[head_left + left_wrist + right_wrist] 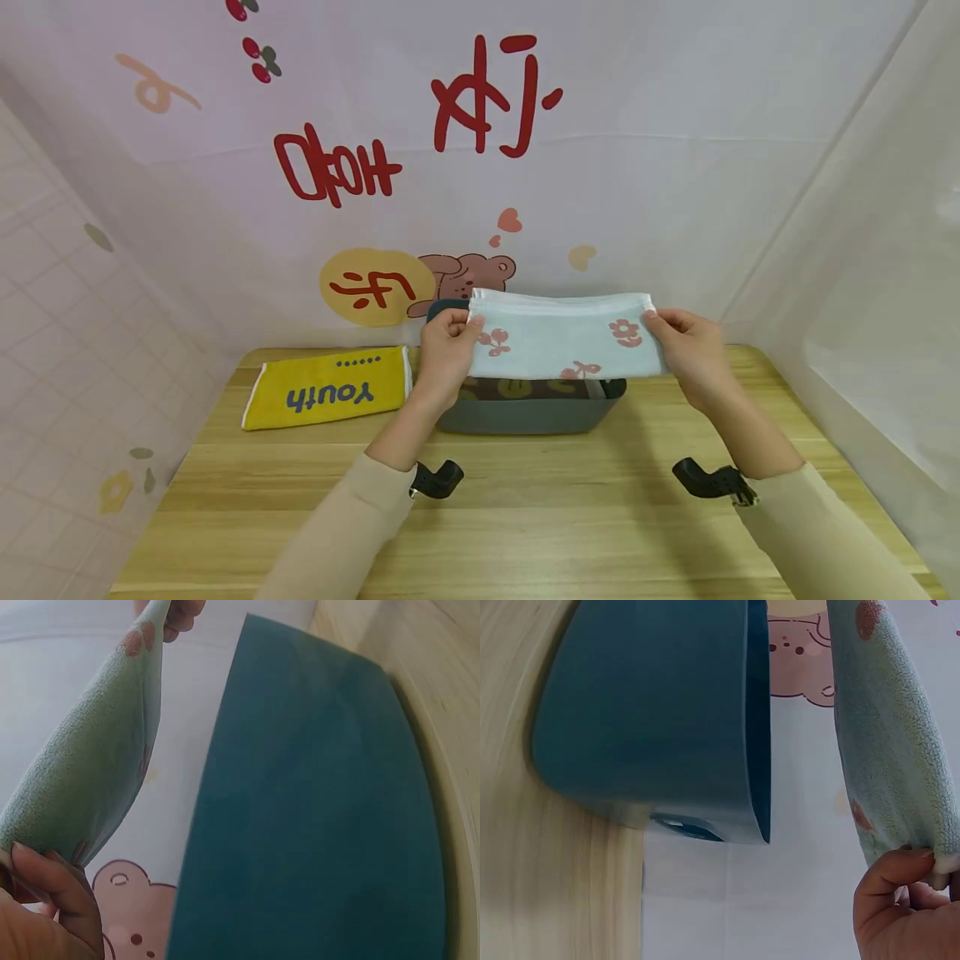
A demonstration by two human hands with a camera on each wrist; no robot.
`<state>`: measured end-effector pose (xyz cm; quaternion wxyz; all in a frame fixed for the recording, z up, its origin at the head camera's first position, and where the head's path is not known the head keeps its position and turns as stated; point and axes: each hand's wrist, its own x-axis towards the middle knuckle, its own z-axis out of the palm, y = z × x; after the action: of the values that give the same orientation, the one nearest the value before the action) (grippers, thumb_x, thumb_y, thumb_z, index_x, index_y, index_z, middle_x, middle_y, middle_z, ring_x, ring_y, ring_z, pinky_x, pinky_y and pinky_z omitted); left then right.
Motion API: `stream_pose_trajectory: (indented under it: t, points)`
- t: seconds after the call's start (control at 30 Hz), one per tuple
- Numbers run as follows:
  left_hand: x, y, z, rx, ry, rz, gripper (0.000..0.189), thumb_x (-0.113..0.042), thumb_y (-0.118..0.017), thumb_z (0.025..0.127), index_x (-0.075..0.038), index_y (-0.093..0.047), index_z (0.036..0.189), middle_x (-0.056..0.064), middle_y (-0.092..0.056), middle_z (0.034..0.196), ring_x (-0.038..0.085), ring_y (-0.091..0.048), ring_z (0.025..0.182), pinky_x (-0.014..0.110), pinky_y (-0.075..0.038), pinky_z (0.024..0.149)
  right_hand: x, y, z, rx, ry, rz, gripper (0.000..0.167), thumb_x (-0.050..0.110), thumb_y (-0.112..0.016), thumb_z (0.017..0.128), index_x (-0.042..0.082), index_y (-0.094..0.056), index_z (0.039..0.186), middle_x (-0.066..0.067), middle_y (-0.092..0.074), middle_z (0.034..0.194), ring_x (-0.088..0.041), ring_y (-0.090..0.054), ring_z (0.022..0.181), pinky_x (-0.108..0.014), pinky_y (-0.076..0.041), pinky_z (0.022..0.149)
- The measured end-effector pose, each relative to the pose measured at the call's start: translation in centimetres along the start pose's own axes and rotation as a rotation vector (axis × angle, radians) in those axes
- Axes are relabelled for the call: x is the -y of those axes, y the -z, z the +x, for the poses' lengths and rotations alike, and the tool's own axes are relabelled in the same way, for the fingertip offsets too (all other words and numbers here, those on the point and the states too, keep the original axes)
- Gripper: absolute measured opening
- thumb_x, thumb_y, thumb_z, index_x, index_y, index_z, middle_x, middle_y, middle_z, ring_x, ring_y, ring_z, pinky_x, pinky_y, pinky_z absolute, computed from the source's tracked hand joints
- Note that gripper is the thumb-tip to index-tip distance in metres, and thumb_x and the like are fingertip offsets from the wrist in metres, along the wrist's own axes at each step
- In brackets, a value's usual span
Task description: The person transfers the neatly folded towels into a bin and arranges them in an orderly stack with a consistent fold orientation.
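A folded pale-green towel (555, 337) with pink flower and cherry prints is stretched level between both hands. My left hand (447, 350) pinches its left end between thumb and fingers. At the opposite end my right hand (693, 354) pinches the towel's edge. The towel hangs above a dark teal bin (525, 417), hiding part of its opening. Both wrist views show the towel (97, 742) held apart from the bin (652, 712), above its rim. Some brown and yellow stuff shows inside the bin, too covered to identify.
A folded yellow towel (330, 387) with "Youth" lettering lies on the wooden table (540, 517) left of the bin. Behind the table hangs a white printed backdrop (637, 167), and white side walls flank it.
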<state>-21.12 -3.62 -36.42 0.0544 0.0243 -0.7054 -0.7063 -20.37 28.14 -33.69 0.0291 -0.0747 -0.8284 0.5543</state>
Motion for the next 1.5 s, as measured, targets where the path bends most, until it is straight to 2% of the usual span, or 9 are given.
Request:
stream_pose_trajectory:
  t: [0.1,0.33,0.53,0.97,1.23,1.3,1.37,1.47,1.5]
  points:
    - [0.1,0.5,0.2,-0.009,0.007,0.013,0.019,-0.019,-0.065,0.106,-0.001,-0.067,0.111,0.006,-0.060,0.086,0.017,-0.050,0.069,0.027,-0.043,0.061,-0.1,-0.6,0.5,0.014,-0.008,-0.013,0.062,0.046,-0.055,0.108,-0.006,-0.057,0.142,-0.012,-0.062,0.114,-0.008,-0.066,0.084,-0.023,-0.059,0.071]
    - [0.7,1.3,0.8,-0.032,0.003,0.037,0.016,-0.014,-0.065,0.105,0.001,-0.068,0.109,0.008,-0.060,0.084,0.017,-0.053,0.072,0.025,-0.044,0.061,-0.7,-1.9,1.3,0.040,0.008,-0.037,0.058,0.041,-0.057,0.108,-0.006,-0.059,0.141,-0.016,-0.064,0.114,-0.010,-0.067,0.081,-0.024,-0.060,0.069]
    - [1.4,1.7,1.1,-0.042,-0.009,0.058,0.015,-0.011,-0.064,0.105,0.004,-0.068,0.108,0.008,-0.058,0.079,0.016,-0.051,0.066,0.023,-0.041,0.056,-1.0,-2.9,1.7,0.049,0.014,-0.072,0.054,0.037,-0.058,0.108,-0.007,-0.061,0.139,-0.021,-0.064,0.118,-0.013,-0.066,0.082,-0.024,-0.059,0.070]
    - [2.9,1.8,1.6,-0.048,-0.108,0.299,0.015,-0.012,-0.065,0.105,0.001,-0.071,0.108,0.008,-0.058,0.076,0.019,-0.051,0.063,0.027,-0.042,0.055,-1.5,-4.4,2.5,0.060,-0.010,-0.104,0.047,0.030,-0.058,0.109,-0.009,-0.062,0.136,-0.022,-0.065,0.116,-0.016,-0.064,0.085,-0.022,-0.057,0.069]
    - [2.8,1.9,1.7,-0.054,-0.166,0.428,0.021,-0.010,-0.062,0.106,0.002,-0.072,0.120,0.010,-0.057,0.073,0.022,-0.053,0.059,0.030,-0.041,0.055,-1.5,-4.8,2.9,0.073,0.025,-0.166,0.045,0.025,-0.059,0.108,-0.011,-0.064,0.133,-0.026,-0.069,0.115,-0.015,-0.066,0.080,-0.022,-0.057,0.066]
    - [2.8,1.9,1.8,-0.058,-0.179,0.479,0.025,-0.010,-0.061,0.106,0.004,-0.070,0.125,0.013,-0.067,0.082,0.025,-0.061,0.065,0.034,-0.052,0.062,-1.6,-5.0,3.2,0.070,0.061,-0.211,0.043,0.024,-0.060,0.107,-0.012,-0.067,0.129,-0.027,-0.071,0.113,-0.016,-0.067,0.078,-0.022,-0.056,0.064]
    - [2.7,1.8,1.9,-0.061,-0.189,0.526,0.028,-0.009,-0.060,0.106,0.005,-0.068,0.129,0.017,-0.073,0.097,0.030,-0.069,0.078,0.040,-0.059,0.074,-1.6,-5.2,3.3,0.063,0.094,-0.260,0.040,0.023,-0.062,0.107,-0.012,-0.069,0.125,-0.026,-0.073,0.109,-0.018,-0.067,0.077,-0.023,-0.056,0.063]
    - [2.9,1.6,2.0,-0.055,-0.184,0.580,0.032,-0.008,-0.059,0.107,0.007,-0.065,0.135,0.023,-0.072,0.124,0.037,-0.072,0.101,0.050,-0.058,0.092,-1.6,-5.6,3.3,0.058,0.133,-0.327,0.036,0.021,-0.064,0.106,-0.011,-0.073,0.119,-0.025,-0.075,0.103,-0.021,-0.069,0.076,-0.025,-0.055,0.061]
    - [2.9,1.6,2.0,-0.051,-0.185,0.596,0.033,-0.008,-0.059,0.106,0.007,-0.065,0.135,0.024,-0.071,0.125,0.039,-0.071,0.104,0.050,-0.058,0.092,-1.6,-5.8,3.3,0.062,0.136,-0.340,0.036,0.021,-0.064,0.105,-0.011,-0.073,0.118,-0.025,-0.075,0.102,-0.023,-0.070,0.076,-0.026,-0.055,0.061]
